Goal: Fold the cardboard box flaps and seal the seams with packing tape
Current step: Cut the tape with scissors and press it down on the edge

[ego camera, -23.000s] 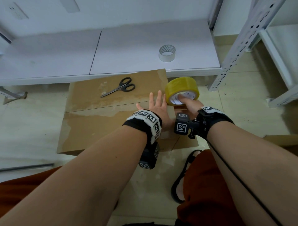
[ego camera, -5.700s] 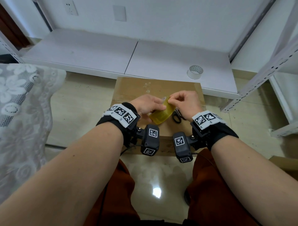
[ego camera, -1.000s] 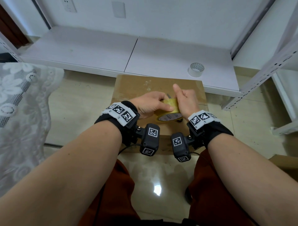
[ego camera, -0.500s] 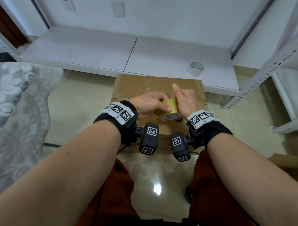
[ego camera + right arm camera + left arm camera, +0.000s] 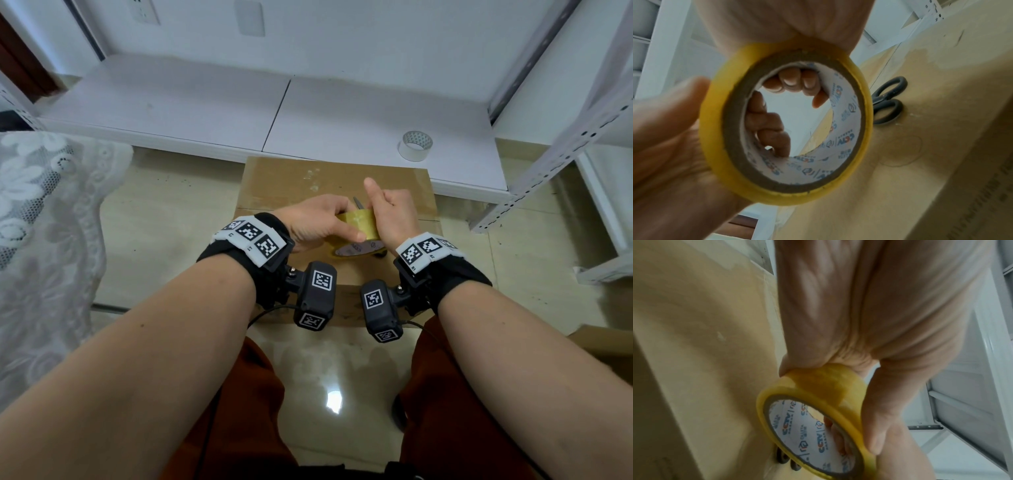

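Note:
A yellow packing tape roll (image 5: 359, 228) is held a little above the closed cardboard box (image 5: 291, 181) by both hands. My left hand (image 5: 318, 226) grips it from the left, thumb lying over the outer band (image 5: 818, 386). My right hand (image 5: 394, 216) grips it from the right with its thumb sticking up. In the right wrist view, fingers (image 5: 791, 81) of both hands curl into the roll's (image 5: 715, 91) printed core. No loose tape end shows. The box's top flaps lie flat, with old tape marks.
Black scissors (image 5: 888, 100) lie on the box (image 5: 941, 113) under the roll; only their tip (image 5: 358, 202) shows in the head view. A clear tape roll (image 5: 415, 145) stands on the low white shelf behind. A metal rack stands right, lace cloth left.
Over the last second the hands and roll have hardly moved. Several seconds ago the roll was tilted and both hands' fingertips pinched at its edge; now both hands grip it round.

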The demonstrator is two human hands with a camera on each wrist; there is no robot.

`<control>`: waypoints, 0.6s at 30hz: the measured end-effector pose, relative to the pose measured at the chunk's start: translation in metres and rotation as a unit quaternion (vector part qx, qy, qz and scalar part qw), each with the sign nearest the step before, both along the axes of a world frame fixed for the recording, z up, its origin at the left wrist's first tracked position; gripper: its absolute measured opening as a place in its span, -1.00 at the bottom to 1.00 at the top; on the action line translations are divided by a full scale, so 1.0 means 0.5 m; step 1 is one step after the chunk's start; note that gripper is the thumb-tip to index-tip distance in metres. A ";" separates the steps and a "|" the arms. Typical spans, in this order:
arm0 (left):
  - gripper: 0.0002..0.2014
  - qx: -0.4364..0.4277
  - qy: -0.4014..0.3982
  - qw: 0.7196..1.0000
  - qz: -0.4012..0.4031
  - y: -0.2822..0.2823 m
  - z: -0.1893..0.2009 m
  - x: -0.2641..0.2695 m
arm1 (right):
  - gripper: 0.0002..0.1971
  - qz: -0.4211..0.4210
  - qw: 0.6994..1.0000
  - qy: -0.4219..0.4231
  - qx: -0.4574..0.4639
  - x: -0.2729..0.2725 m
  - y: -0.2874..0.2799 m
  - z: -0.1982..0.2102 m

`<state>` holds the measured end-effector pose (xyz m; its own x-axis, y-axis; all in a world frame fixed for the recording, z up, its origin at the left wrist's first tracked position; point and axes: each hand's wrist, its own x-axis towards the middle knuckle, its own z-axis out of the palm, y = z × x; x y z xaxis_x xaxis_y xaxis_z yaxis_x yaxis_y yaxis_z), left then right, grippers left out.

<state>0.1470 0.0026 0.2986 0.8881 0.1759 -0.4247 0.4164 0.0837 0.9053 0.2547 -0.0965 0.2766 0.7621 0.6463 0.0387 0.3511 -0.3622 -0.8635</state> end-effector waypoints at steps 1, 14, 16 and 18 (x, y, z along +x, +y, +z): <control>-0.76 -0.006 0.001 1.000 0.004 0.000 -0.001 -0.001 | -0.44 0.003 1.000 0.002 0.000 0.000 0.001 0.000; -0.88 -0.063 0.013 0.998 0.006 0.001 -0.001 -0.001 | -0.46 0.017 1.000 0.007 -0.017 0.006 0.000 -0.002; -0.83 -0.061 0.012 0.998 0.010 -0.003 0.004 -0.001 | -0.47 0.020 1.000 0.012 -0.013 0.006 0.001 -0.003; -0.81 -0.033 0.015 0.999 0.019 -0.007 0.003 0.001 | -0.46 0.019 1.000 0.010 -0.015 0.005 0.001 -0.003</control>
